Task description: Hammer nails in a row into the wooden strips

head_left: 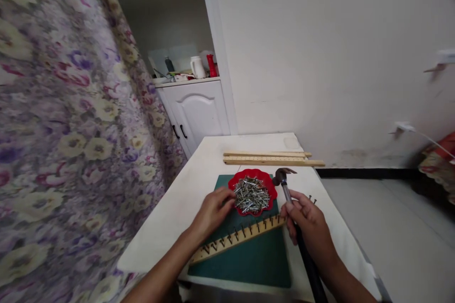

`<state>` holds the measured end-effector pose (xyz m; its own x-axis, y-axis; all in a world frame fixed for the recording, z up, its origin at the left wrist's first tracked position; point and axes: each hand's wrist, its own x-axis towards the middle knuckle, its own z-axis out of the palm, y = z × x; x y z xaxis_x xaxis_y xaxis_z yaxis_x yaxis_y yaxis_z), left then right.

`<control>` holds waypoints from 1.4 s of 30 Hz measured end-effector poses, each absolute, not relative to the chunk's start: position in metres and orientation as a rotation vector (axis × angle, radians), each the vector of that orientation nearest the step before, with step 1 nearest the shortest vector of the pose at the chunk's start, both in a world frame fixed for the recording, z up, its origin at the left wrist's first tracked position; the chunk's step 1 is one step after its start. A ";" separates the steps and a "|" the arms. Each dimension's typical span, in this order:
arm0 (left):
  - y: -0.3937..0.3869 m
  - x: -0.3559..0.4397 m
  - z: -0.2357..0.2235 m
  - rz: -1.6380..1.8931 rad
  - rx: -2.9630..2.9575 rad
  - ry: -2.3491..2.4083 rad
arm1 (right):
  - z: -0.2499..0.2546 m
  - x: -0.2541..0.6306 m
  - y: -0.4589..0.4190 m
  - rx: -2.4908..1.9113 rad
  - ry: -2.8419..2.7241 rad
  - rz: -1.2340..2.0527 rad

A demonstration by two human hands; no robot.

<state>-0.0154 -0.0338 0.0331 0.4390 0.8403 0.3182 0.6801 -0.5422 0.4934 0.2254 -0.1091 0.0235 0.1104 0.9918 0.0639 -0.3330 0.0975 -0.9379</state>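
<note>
My right hand is wrapped around a claw hammer, its head up and its dark handle slanting down toward me. Its fingers are close to the right end of a wooden strip. Several nails stand in a row along that strip, some leaning. The strip lies slantwise on a green mat. My left hand is at the left rim of a red scalloped bowl, fingers bent and close together; what they hold, if anything, is hidden. Loose nails fill the bowl.
More wooden strips lie across the far part of the white table. A few loose nails are right of my right hand. A floral curtain hangs at the left; a white cabinet stands behind.
</note>
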 end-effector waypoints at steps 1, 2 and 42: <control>-0.019 0.004 0.034 0.730 2.461 1.254 | 0.024 0.228 -0.107 -0.934 -0.904 1.211; -0.004 0.023 0.032 0.673 2.515 1.213 | 0.024 0.230 -0.105 -0.928 -0.890 1.209; -0.116 -0.108 -0.032 1.264 1.369 1.365 | 0.019 0.178 -0.151 -0.963 -1.147 1.245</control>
